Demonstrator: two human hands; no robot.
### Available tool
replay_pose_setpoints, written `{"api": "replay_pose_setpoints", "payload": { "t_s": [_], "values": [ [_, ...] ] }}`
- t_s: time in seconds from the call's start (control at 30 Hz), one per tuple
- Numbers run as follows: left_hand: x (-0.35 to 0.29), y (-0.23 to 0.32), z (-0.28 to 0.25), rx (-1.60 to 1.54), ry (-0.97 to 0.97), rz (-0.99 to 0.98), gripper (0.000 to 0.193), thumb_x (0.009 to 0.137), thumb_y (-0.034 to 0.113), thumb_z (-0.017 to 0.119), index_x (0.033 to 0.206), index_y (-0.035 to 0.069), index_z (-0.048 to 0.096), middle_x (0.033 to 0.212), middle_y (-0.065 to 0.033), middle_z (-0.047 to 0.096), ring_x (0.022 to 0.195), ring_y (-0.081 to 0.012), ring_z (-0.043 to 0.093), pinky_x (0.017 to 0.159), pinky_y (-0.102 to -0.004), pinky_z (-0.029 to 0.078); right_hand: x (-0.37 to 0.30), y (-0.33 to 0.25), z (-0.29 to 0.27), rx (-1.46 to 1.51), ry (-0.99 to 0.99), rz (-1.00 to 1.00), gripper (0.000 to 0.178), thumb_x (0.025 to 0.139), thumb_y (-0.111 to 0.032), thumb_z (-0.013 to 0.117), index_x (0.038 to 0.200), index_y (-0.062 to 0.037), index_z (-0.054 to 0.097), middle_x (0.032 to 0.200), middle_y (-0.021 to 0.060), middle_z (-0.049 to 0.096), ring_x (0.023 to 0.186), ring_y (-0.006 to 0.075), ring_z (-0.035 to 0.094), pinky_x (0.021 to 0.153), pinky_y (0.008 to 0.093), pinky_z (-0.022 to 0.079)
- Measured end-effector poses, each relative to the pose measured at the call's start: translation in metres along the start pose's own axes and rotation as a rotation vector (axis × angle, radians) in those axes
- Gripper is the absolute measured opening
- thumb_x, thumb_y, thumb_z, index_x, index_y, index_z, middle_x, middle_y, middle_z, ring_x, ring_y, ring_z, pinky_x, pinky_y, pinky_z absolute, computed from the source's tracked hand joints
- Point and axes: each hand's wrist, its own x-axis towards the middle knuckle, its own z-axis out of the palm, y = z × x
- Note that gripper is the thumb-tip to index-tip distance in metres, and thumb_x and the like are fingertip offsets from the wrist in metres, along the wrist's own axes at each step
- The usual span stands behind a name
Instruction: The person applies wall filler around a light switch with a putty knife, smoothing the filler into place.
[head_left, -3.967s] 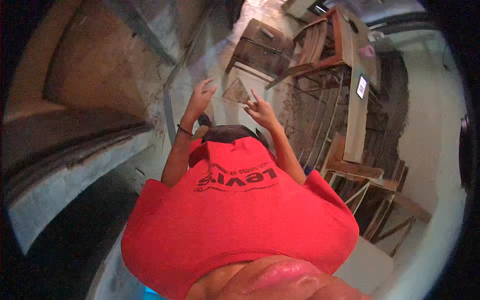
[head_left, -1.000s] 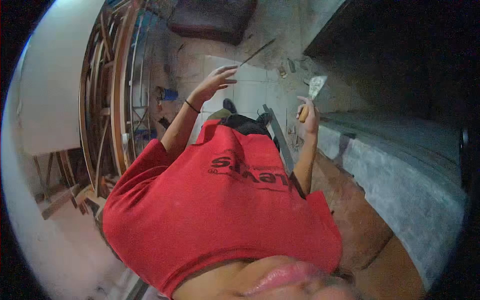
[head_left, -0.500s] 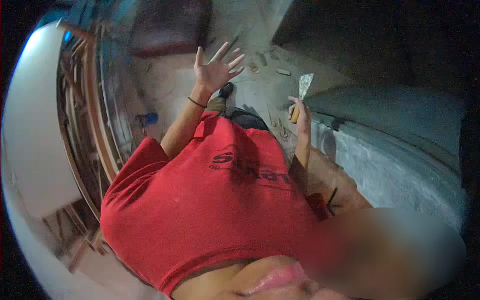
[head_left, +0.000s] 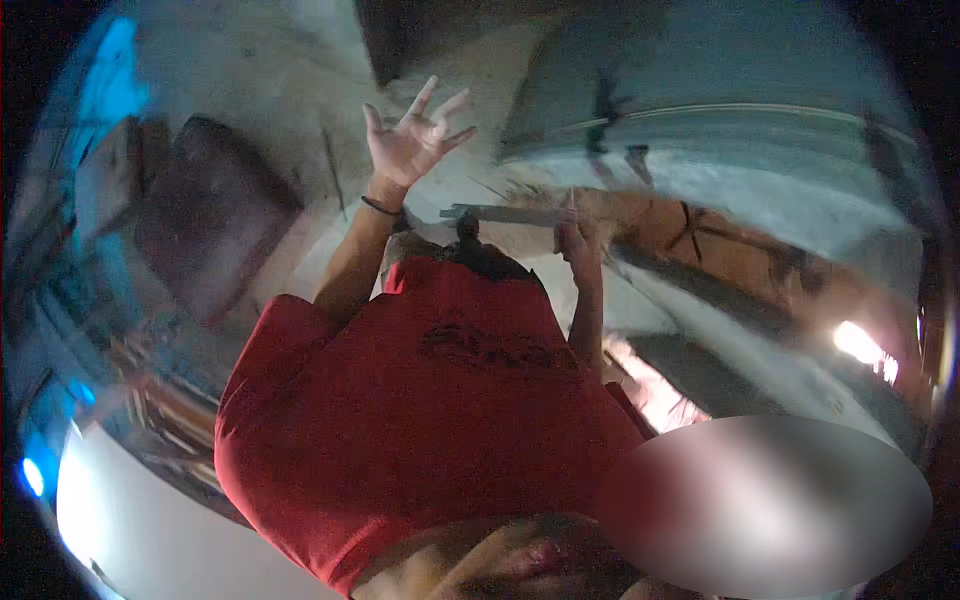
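Grey and straight, that long flat bar sits right beside your right hand; touching or not, I can't tell, and blur hides whether you're gripping anything. Your left hand spreads wide, empty. Swing that right arm carelessly and you could knock the bar!

Your view has swung round: the dark seat has gone from the top to the left, the white panel down to the lower left. Your left hand, loosely bent a second ago, is spread. The scraper in your right hand has blurred past recognition. Bright light has appeared at right.
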Motion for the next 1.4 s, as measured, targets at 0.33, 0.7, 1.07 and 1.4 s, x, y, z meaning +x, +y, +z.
{"api": "replay_pose_setpoints", "payload": {
  "t_s": [0.33, 0.7, 1.07, 1.4],
  "values": [
    [0.041, -0.052, -0.016, 0.129, 0.28, -0.318, 0.092, 0.075, 0.079, 0.033, 0.141, 0.015, 0.03, 0.15, -0.0194, 0.012, 0.138, -0.0282, 0.017, 0.109, -0.0579, 0.004, -0.074, 0.003, -0.016, 0.123, 0.407, -0.036, 0.023, 0.086, -0.022, 0.063, 0.085, 0.0002, 0.059, 0.061, 0.0019, 0.051, 0.053, 0.0079, 0.047, 0.047, 0.0259, 0.043],
    [0.118, -0.199, 0.008, 1.156, 0.056, -0.838, 0.072, 0.087, 0.061, 0.04, 0.133, 0.005, 0.038, 0.13, -0.0117, 0.049, 0.109, -0.0255, 0.054, 0.097, -0.0352, 0.036, -0.017, -0.023, -0.088, 0.241, 0.625, -0.358, 0.037, 0.093, -0.031, 0.052, 0.071, -0.0014, 0.052, 0.058, 0.0005, 0.046, 0.055, 0.0082, 0.043, 0.05, 0.0265, 0.036],
    [0.156, -0.292, 0.009, 1.381, -0.065, -0.467, 0.034, 0.094, 0.033, 0.051, 0.094, 0.003, 0.067, 0.092, -0.0032, 0.064, 0.086, -0.01, 0.059, 0.084, -0.029, 0.047, 0.042, -0.014, -0.121, 0.268, 0.723, -0.628, 0.032, 0.092, -0.028, 0.053, 0.091, 0.0031, 0.059, 0.057, 0.0146, 0.05, 0.052, 0.0146, 0.05, 0.051, 0.0333, 0.039],
    [0.172, -0.295, -0.041, 1.432, 0.003, -0.433, 0.036, 0.093, 0.034, 0.054, 0.082, 0.002, 0.066, 0.081, -0.0013, 0.062, 0.076, -0.0078, 0.057, 0.074, -0.0272, 0.049, 0.054, -0.009, -0.137, 0.298, 0.692, -0.617, 0.033, 0.091, -0.028, 0.054, 0.088, 0.0045, 0.06, 0.07, 0.0209, 0.061, 0.064, 0.0244, 0.064, 0.059, 0.0328, 0.047]
  ]
}}
